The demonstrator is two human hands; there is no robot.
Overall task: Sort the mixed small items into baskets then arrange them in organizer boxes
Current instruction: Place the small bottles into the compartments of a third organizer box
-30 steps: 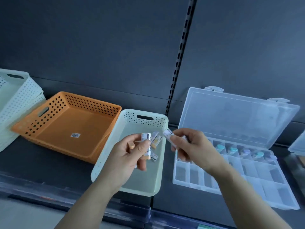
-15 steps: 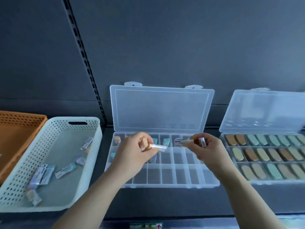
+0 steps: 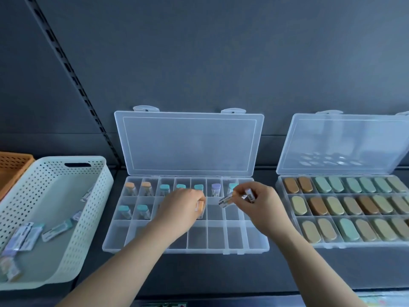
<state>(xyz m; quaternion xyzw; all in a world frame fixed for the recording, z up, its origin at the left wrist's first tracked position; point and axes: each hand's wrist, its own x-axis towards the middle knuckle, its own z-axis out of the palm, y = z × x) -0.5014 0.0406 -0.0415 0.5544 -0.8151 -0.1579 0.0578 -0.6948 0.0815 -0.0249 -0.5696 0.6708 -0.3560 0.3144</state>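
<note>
A clear organizer box lies open in the middle, with small capped tubes standing in its back two rows. My left hand is low over the middle row, shut on an orange-capped tube that it holds down into a compartment. My right hand hovers over the right part of the box, gripping small wrapped tubes, one with a barcode label. A pale mint basket at the left holds several more wrapped tubes.
A second open organizer box at the right is filled with oval tan, brown and green items. An orange basket peeks in at the far left. A slotted shelf rail runs up the dark back wall.
The view has swung right from the baskets to the organizer boxes. Both hands carried tubes from the mint basket over the middle box, and my left hand has dropped into its middle row.
</note>
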